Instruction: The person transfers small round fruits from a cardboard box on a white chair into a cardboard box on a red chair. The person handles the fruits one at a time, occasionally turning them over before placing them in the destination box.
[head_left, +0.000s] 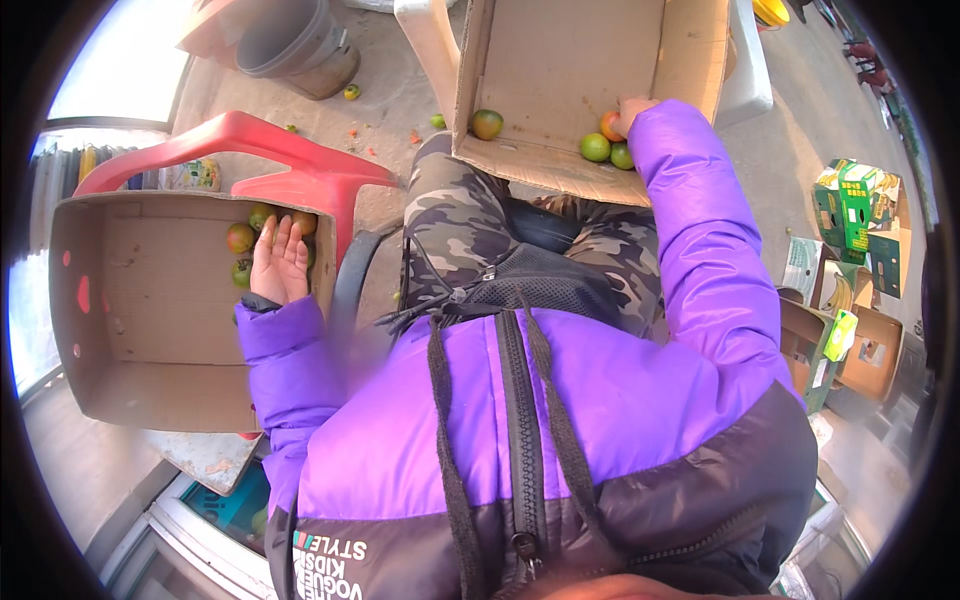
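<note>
My left hand (280, 262) lies palm up, fingers slightly apart, in a cardboard box (172, 285) at my left. Nothing shows in its palm. Around its fingers are several green-and-orange tomatoes, among them a reddish one (241, 238) and a greener one (241, 272). In front of me, my right hand (636, 115) reaches into a second cardboard box (562, 67). It is against an orange-red tomato (610, 126); the sleeve and the hand's back hide its grip. Two green tomatoes (595, 148) (622, 156) lie just beside it. Another tomato (487, 124) sits in the box's near left corner.
A red plastic chair (247, 139) stands by the left box. White plastic furniture (750, 75) flanks the front box. A grey bucket (300, 52) is on the concrete floor, with a small tomato (352, 91) and red scraps nearby. Cartons (847, 210) are piled at right.
</note>
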